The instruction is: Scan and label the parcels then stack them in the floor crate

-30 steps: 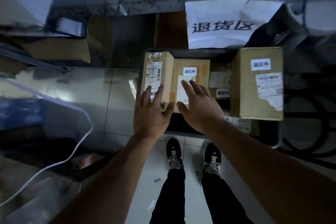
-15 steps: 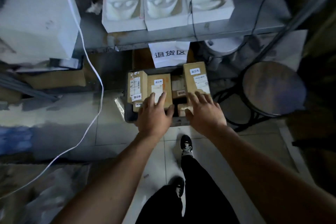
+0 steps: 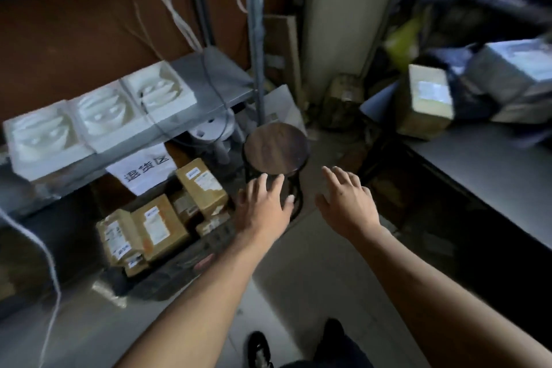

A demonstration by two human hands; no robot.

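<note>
Cardboard parcels (image 3: pixel 161 227): labelled, packed side by side in the crate (image 3: pixel 179 266) on the floor, under the shelf (image 3: pixel 221 78).
Left hand (image 3: pixel 263 209): out in the air, fingers spread, holding nothing, just right of the crate.
Right hand (image 3: pixel 348 203): also spread and bare, apart from the left.
Stool (image 3: pixel 276 148): round, dark, just beyond both hands.
Table parcel (image 3: pixel 427 101): far right, blurred.
Sign (image 3: pixel 143 169): white, hanging above the crate.

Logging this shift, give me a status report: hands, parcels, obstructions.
Left hand and right hand open, empty. Brown cardboard parcels sit in dark floor crate. Round dark wooden stool just ahead.
</note>
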